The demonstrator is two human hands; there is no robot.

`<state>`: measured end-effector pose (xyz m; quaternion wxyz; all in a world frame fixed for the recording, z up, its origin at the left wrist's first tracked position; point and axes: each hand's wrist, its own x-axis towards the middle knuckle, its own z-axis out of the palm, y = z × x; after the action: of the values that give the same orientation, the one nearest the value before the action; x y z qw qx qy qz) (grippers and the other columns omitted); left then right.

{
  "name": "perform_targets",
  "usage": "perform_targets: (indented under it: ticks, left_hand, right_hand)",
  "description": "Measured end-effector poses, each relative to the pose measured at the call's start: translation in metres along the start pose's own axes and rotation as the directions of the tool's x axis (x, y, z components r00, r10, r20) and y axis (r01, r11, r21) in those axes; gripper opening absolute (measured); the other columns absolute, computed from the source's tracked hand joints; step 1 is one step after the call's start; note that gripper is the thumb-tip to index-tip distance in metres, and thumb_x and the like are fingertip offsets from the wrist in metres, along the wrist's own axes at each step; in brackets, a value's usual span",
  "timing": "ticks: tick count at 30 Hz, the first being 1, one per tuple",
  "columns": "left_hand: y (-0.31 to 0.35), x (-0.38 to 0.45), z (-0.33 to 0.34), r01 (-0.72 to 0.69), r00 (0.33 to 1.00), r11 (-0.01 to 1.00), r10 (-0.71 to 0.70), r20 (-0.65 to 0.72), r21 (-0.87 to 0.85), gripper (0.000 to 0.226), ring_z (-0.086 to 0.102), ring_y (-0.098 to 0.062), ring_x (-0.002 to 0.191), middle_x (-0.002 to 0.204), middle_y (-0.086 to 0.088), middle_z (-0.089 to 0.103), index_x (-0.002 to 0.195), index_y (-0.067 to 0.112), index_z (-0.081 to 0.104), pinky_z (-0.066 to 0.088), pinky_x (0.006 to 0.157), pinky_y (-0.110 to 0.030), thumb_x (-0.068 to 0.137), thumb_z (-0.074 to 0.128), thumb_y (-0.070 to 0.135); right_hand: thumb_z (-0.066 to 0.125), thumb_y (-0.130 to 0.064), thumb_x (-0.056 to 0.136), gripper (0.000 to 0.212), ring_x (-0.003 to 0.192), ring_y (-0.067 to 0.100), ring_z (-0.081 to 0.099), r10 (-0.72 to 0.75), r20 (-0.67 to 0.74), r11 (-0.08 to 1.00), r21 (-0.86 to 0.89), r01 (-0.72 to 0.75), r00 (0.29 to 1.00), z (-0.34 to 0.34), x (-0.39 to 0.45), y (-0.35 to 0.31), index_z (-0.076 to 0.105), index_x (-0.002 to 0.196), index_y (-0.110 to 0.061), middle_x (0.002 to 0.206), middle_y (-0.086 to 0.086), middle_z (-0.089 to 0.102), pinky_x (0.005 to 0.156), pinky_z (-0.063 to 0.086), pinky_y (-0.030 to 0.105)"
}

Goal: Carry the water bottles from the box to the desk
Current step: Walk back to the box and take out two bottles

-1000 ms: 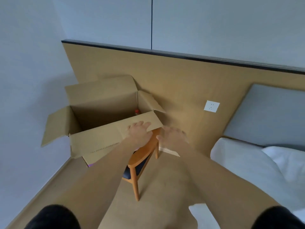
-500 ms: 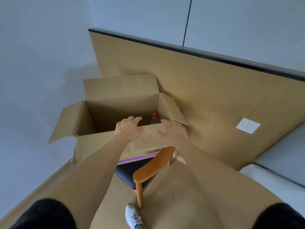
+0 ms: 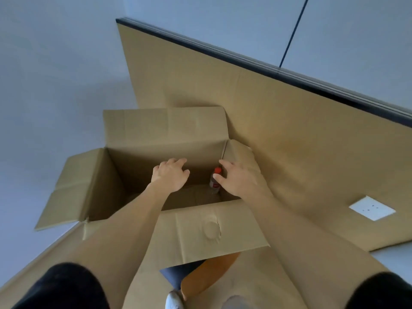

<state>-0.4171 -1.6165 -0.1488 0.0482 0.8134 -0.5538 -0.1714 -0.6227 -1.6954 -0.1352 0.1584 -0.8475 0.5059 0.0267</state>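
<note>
An open cardboard box [image 3: 200, 233] rests on a wooden chair, all its flaps folded outward. Inside, at the right rear corner, stands a clear water bottle [image 3: 215, 180] with a red cap. My right hand [image 3: 239, 179] reaches into the box, fingers spread, right beside the bottle and partly covering it; it does not grip it. My left hand [image 3: 170, 176] hovers over the middle of the box opening with loosely spread fingers and holds nothing. The box floor to the left is hidden by my left arm.
A tan wooden wall panel [image 3: 289, 130] rises behind and to the right of the box, with a white socket [image 3: 371, 211] on it. The chair's wooden back [image 3: 207, 273] and dark seat show under the near flap. A grey wall stands on the left.
I have come closer and now look down into the box. Both hands moved from the near flap to inside the opening, the right one up to the bottle.
</note>
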Motion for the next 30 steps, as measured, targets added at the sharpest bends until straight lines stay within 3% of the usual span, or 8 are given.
perform_targets:
  ticks: [11, 16, 20, 23, 27, 30]
  left_hand:
    - [-0.066, 0.039, 0.023, 0.279, 0.949, 0.96, -0.277, 0.152, 0.002, 0.054, 0.04, -0.035, 0.14, 0.158, -0.006, 0.036, 0.157, 0.03, 0.029, 0.036, 0.11, -0.051, 0.106, 0.036, 0.045]
    - [-0.105, 0.042, 0.035, 0.485, 0.839, 0.874, -0.476, 0.266, 0.034, 0.055, 0.04, -0.037, 0.138, 0.157, -0.008, 0.038, 0.157, 0.031, 0.031, 0.038, 0.111, -0.053, 0.104, 0.04, 0.044]
    - [-0.125, 0.043, 0.054, 0.595, 0.705, 0.796, -0.581, 0.406, 0.106, 0.055, 0.04, -0.037, 0.14, 0.155, -0.012, 0.04, 0.156, 0.025, 0.034, 0.038, 0.113, -0.052, 0.103, 0.044, 0.034]
    - [-0.132, 0.046, 0.068, 0.625, 0.623, 0.764, -0.612, 0.487, 0.161, 0.051, 0.044, -0.036, 0.138, 0.153, -0.013, 0.045, 0.151, 0.017, 0.042, 0.039, 0.113, -0.05, 0.102, 0.045, 0.029]
    - [-0.138, 0.049, 0.081, 0.663, 0.542, 0.724, -0.64, 0.545, 0.192, 0.037, 0.055, -0.035, 0.124, 0.133, -0.012, 0.061, 0.133, 0.011, 0.059, 0.045, 0.108, -0.047, 0.101, 0.045, 0.023]
    - [-0.144, 0.047, 0.091, 0.672, 0.482, 0.698, -0.665, 0.57, 0.246, 0.037, 0.055, -0.038, 0.125, 0.133, -0.016, 0.061, 0.131, 0.006, 0.063, 0.046, 0.107, -0.049, 0.097, 0.058, 0.02]
  right_hand:
    - [0.047, -0.056, 0.099, 0.065, 0.14, 0.033, 0.039, -0.053, 0.235, 0.997, -0.041, 0.065, 0.971, 0.057, 0.105, -0.005, 0.028, 0.156, -0.03, 0.156, 0.007, 0.038, 0.11, 0.042, 0.047]
    - [0.049, -0.054, 0.099, 0.066, 0.143, 0.033, 0.036, -0.07, 0.32, 0.994, -0.052, 0.092, 0.945, 0.082, 0.141, 0.005, 0.028, 0.156, -0.029, 0.157, 0.007, 0.037, 0.114, 0.039, 0.046]
    - [0.052, -0.051, 0.098, 0.066, 0.147, 0.033, 0.029, -0.044, 0.375, 0.993, -0.083, 0.081, 0.926, 0.099, 0.157, 0.014, 0.027, 0.156, -0.031, 0.16, 0.005, 0.032, 0.115, 0.037, 0.047]
    - [0.055, -0.049, 0.098, 0.068, 0.149, 0.033, 0.025, -0.03, 0.405, 0.991, -0.104, 0.079, 0.914, 0.109, 0.165, 0.02, 0.026, 0.157, -0.03, 0.163, 0.006, 0.026, 0.119, 0.031, 0.049]
    - [0.056, -0.046, 0.098, 0.068, 0.15, 0.034, 0.02, -0.024, 0.424, 0.989, -0.122, 0.084, 0.905, 0.119, 0.176, 0.023, 0.027, 0.157, -0.03, 0.164, 0.006, 0.022, 0.121, 0.028, 0.047]
    - [0.057, -0.044, 0.098, 0.068, 0.151, 0.034, 0.017, -0.011, 0.444, 0.988, -0.134, 0.079, 0.896, 0.126, 0.181, 0.026, 0.026, 0.157, -0.029, 0.165, 0.006, 0.019, 0.121, 0.026, 0.047]
